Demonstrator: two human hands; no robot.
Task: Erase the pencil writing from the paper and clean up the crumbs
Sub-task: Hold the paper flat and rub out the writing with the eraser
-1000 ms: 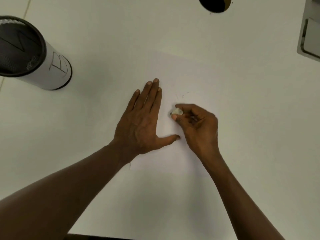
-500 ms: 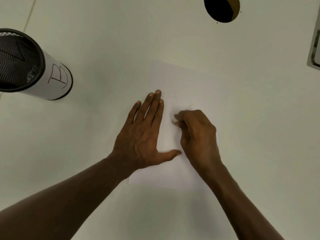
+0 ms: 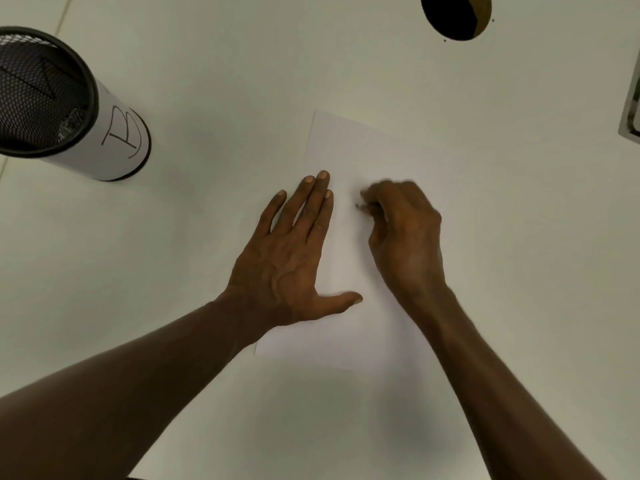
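Note:
A white sheet of paper (image 3: 349,147) lies on the white table. My left hand (image 3: 291,258) lies flat on the sheet's left edge, fingers straight and thumb spread, pressing it down. My right hand (image 3: 405,237) is blurred over the middle of the sheet, its fingers curled round a small white eraser (image 3: 360,205) whose tip just shows at the fingertips and touches the paper. The hand hides most of the eraser. No pencil marks are plain to see on the uncovered paper.
A black mesh cup (image 3: 52,98) wrapped in white paper marked "B" stands at the far left. A round dark hole (image 3: 450,15) opens in the table at the top. A grey tray corner (image 3: 632,116) shows at the right edge.
My right hand has rolled over the eraser, hiding most of it, and rubs on the paper near the faint marks seen earlier. My left hand keeps pressing the sheet. The view has shifted.

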